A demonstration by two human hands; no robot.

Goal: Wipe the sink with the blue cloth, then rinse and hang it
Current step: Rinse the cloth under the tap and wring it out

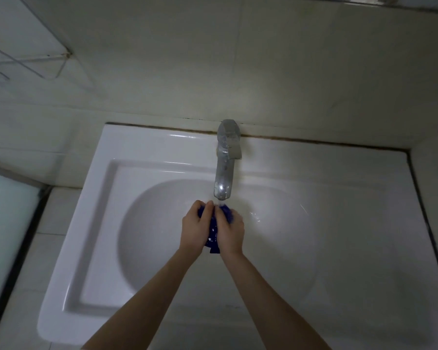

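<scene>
2 hands are down in the bowl, pressed close together around the cloth. The left hand (195, 228) and the right hand (230, 229) each have their fingers curled round the blue cloth (213, 232). It is bunched into a wad between the palms, with a dark corner poking out below the wrists. The wad sits right under the mouth of the tap (224, 173). A thin run of water seems to fall from the tap onto the top of the cloth, and there is a glint of wet on the bowl just to the right. Around all this is the white sink (91, 248), set against a tiled wall. High on the wall to the left hangs a wire rack (23, 59), well apart from the hands.

I would say this is the rinsing step: the cloth is being squeezed under the flow, so the wiping looks done with. What comes next, as I judge it, is a firm wring over the bowl, since the cloth will drip. Then the tap lever needs shutting and the cloth needs carrying off to be hung. The rack may be the place for it, though I cannot tell.
</scene>
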